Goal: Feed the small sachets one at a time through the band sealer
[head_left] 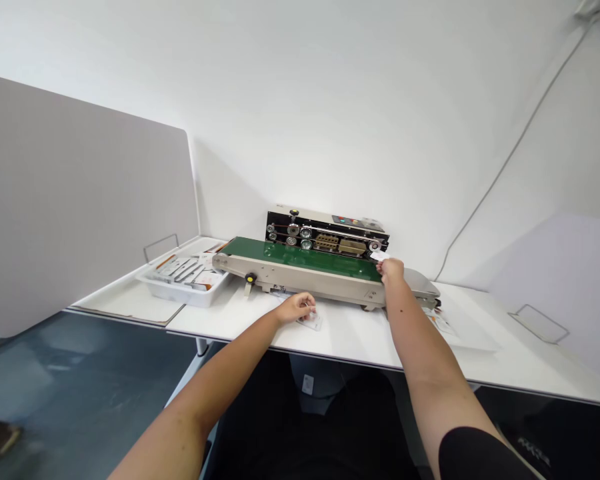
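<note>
A band sealer with a green conveyor belt (300,257) stands on the white table, its rollers and heating blocks (327,242) facing me. At its right end my right hand (392,269) pinches a small white packet (379,255) by its lower edge, up against the sealer's inlet. My left hand (299,307) is low in front of the machine, fingers curled onto a clear plastic bag (312,323). Part of that bag lies against the tabletop; the rest is hidden by the fingers.
Left of the sealer, a white plastic bin (180,292) holds several packets with metal tools. Another white tray (473,339) with packets sits behind my right forearm. A grey cable (513,148) runs down the wall; panels (90,200) flank the table.
</note>
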`<state>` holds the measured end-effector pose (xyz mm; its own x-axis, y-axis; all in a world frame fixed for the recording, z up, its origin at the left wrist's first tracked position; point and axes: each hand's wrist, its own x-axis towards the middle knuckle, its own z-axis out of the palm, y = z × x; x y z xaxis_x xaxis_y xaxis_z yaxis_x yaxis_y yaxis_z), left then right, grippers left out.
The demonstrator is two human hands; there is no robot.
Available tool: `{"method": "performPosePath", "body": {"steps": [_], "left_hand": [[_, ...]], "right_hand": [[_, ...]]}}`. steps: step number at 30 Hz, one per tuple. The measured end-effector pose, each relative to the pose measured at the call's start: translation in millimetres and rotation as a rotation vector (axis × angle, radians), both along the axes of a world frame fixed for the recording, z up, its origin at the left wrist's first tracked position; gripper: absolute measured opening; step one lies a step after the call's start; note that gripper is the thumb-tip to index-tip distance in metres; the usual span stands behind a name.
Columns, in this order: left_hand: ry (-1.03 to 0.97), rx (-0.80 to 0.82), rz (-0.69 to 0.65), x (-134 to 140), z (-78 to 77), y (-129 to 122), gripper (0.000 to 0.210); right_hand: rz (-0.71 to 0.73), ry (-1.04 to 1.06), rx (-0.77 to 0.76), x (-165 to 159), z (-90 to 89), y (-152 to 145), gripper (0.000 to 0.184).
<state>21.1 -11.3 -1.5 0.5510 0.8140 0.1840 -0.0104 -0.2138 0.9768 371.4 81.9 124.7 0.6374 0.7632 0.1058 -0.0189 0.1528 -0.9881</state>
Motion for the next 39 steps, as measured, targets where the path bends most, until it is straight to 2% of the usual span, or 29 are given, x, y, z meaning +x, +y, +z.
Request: {"method": "performPosePath", "body": {"steps": [3, 7, 10, 14, 17, 18, 19, 21, 22, 24, 26, 28, 31, 34, 39], "left_hand": [[-0.005, -0.001, -0.003, 0.2, -1.5, 1.2, 0.046], [-0.009, -0.003, -0.021, 0.3, -3.5, 2.6, 0.047], [-0.005, 0.009, -0.012, 0.4, -3.9, 2.1, 0.046], [0.013, 0.05, 0.029, -0.1, -2.1, 0.9, 0.043], [0.05, 0.13, 0.119, -1.9, 1.8, 1.3, 0.037], [0.066, 0.169, 0.167, -3.0, 3.4, 1.6, 0.034], [0.081, 0.215, 0.22, -4.1, 5.0, 2.0, 0.032], [0.102, 0.303, 0.307, -6.4, 7.7, 2.7, 0.03], [0.106, 0.334, 0.331, -7.4, 8.5, 3.0, 0.03], [0.113, 0.368, 0.35, -8.6, 8.9, 3.6, 0.03], [0.119, 0.371, 0.349, -9.0, 8.0, 4.5, 0.032], [0.125, 0.37, 0.349, -9.0, 6.7, 5.5, 0.033], [0.137, 0.358, 0.336, -8.4, 6.0, 6.3, 0.035], [0.129, 0.309, 0.28, -7.4, 7.3, 4.9, 0.036], [0.141, 0.283, 0.089, -4.9, 8.5, 1.6, 0.04]], "right_hand": [[0.017, 0.045, -0.104, -9.8, 3.4, 3.4, 0.016], [0.059, 0.017, -0.15, -22.1, 7.4, 1.0, 0.015], [0.046, -0.05, -0.138, -28.1, 12.2, -4.4, 0.009], [-0.101, -0.198, -0.018, -38.6, 10.9, -31.5, 0.027], [-0.186, -0.56, 0.264, -66.5, -16.6, -71.5, 0.031], [-0.094, -0.703, 0.343, -79.9, -32.1, -86.5, 0.03], [0.087, -0.81, 0.366, -94.4, -49.7, -101.0, 0.028], [0.407, -0.908, 0.259, -122.0, -87.0, -125.2, 0.03], [0.505, -0.915, 0.194, -133.4, -104.3, -133.9, 0.033], [0.57, -0.927, 0.096, -148.9, -131.8, -143.5, 0.041], [0.576, -0.986, 0.053, -155.2, -147.9, -144.8, 0.052], [0.599, -1.055, 0.042, -155.7, -154.3, -142.1, 0.058], [0.626, -1.041, 0.068, -153.2, -154.3, -138.8, 0.054], [0.589, -0.919, 0.118, -150.1, -151.3, -140.2, 0.053], [0.605, -0.66, 0.183, -142.5, -151.9, -142.7, 0.045]]}}
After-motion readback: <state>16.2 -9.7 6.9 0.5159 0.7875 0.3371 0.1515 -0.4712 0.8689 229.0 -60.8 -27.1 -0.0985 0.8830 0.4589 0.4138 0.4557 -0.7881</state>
